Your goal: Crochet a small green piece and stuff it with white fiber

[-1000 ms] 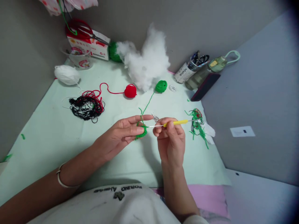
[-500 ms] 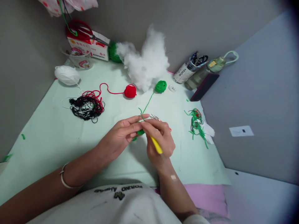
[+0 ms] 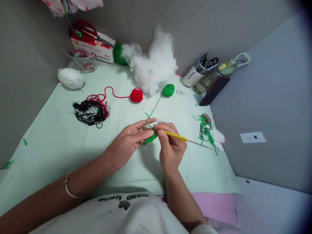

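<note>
My left hand (image 3: 126, 141) pinches a small green crochet piece (image 3: 150, 136) between thumb and fingers, with green yarn looped over the forefinger. That strand runs up to a green yarn ball (image 3: 168, 89). My right hand (image 3: 170, 146) grips a yellow-handled crochet hook (image 3: 175, 135), its tip at the green piece and its handle pointing right. Both hands hover over a pale green mat (image 3: 60, 143).
On the mat lie a red yarn ball (image 3: 136, 95), a black and red yarn tangle (image 3: 91, 110), a white yarn ball (image 3: 70, 78), white stuffing (image 3: 153, 65) and green yarn scraps (image 3: 206, 130). A box with red scissors (image 3: 92, 45), a tool jar (image 3: 196, 73), a bottle (image 3: 216, 73) and a phone (image 3: 214, 91) stand behind.
My right hand turned the hook: the handle pointed right, then down toward me, and now points right again. The hook tip moved in against the green piece. The left hand stayed put.
</note>
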{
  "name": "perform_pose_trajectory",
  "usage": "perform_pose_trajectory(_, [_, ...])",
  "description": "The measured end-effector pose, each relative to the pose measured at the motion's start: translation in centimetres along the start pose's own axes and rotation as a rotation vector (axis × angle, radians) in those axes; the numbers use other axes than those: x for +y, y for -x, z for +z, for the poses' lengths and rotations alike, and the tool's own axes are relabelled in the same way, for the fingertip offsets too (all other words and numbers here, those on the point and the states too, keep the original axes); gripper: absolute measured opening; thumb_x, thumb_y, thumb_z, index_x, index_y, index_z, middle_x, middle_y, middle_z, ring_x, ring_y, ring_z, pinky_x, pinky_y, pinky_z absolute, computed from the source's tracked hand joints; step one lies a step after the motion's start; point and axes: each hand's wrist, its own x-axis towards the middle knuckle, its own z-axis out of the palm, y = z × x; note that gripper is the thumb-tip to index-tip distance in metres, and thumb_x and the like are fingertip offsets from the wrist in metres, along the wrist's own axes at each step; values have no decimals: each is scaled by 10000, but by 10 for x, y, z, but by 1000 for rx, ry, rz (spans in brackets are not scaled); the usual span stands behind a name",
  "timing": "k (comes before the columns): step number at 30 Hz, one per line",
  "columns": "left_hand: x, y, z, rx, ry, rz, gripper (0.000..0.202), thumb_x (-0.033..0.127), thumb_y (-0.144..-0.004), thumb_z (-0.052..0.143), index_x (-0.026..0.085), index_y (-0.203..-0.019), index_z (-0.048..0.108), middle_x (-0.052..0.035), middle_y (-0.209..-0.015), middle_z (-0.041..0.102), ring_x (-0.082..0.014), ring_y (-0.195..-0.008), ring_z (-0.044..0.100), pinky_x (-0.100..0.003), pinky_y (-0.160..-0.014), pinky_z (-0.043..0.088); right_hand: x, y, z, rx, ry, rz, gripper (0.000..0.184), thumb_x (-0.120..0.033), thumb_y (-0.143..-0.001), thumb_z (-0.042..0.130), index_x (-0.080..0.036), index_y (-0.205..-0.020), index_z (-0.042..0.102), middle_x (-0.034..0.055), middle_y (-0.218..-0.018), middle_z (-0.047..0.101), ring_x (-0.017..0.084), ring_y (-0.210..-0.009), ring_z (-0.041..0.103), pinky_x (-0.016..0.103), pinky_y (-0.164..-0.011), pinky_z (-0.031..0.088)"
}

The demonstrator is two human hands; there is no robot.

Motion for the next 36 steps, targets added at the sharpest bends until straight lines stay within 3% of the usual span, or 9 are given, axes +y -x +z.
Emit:
perform_pose_trajectory(3, [-2,0,-2,22,-25,43,501,237,-847,805,241,-1336,698,-1,-946,728,-130,-923,622,-231,-870,453,2,0,-1,-25,-43,37,183,-178,-989,609,-265,-983,771,22,-896,767,186,-886,715,360,-768,606])
perform_pose_trajectory(5, [-3,0,-4,43,-31,81,507,235,-848,807,260,-1342,695,13,-899,717,-124,-874,614,-231,-850,451,3,4,-1,-23,64,-79,240,-135,-976,610,-293,-1060,770,32,-955,768,190,-911,714,375,-786,607])
perform_pose_trajectory(8, [-3,-2,-8,-10,33,15,379,263,-853,799,225,-1229,767,-13,-896,716,-124,-852,606,-231,-840,458,4,8,-3,10,179,-237,309,-93,-945,637,-306,-1124,770,54,-1030,760,200,-940,715,383,-797,603])
perform_pose_trajectory(11, [2,-3,-12,-31,84,-45,310,270,-850,797,193,-1151,805,-17,-863,679,-109,-788,577,-225,-790,456,3,4,-8,58,-40,-20,205,-146,-979,615,-264,-1023,777,33,-917,735,163,-791,697,343,-717,582])
perform_pose_trajectory(14, [5,-2,-12,4,18,8,379,246,-851,793,217,-1228,774,6,-820,652,-112,-752,560,-240,-766,451,1,-3,-10,49,-290,210,174,-253,-1006,600,-244,-949,764,17,-872,714,122,-643,631,306,-614,550])
perform_pose_trajectory(19, [2,3,-12,-22,-190,111,453,251,-877,765,293,-1325,721,3,-934,683,-157,-923,607,-288,-927,458,-1,-3,-6,-20,-226,237,134,-297,-962,668,-236,-921,780,37,-885,749,171,-811,680,336,-723,573])
perform_pose_trajectory(25, [2,7,-19,-12,-308,129,473,287,-878,755,290,-1348,706,-6,-968,638,-170,-912,586,-292,-880,468,5,-6,-11,-40,-435,425,193,-381,-960,648,-216,-898,726,18,-809,705,120,-638,617,276,-614,551])
perform_pose_trajectory(30, [5,7,-18,1,-322,157,466,264,-872,764,287,-1335,714,8,-927,604,-152,-882,562,-268,-833,460,4,-6,-13,-53,-454,431,205,-375,-997,597,-219,-898,687,9,-796,679,115,-632,603,262,-592,528])
perform_pose_trajectory(36, [5,8,-18,31,-373,193,435,276,-879,768,279,-1313,729,5,-919,608,-154,-883,567,-272,-848,453,-1,-2,-16,-56,-355,292,185,-305,-1030,566,-228,-944,712,22,-884,717,136,-743,671,300,-669,568])
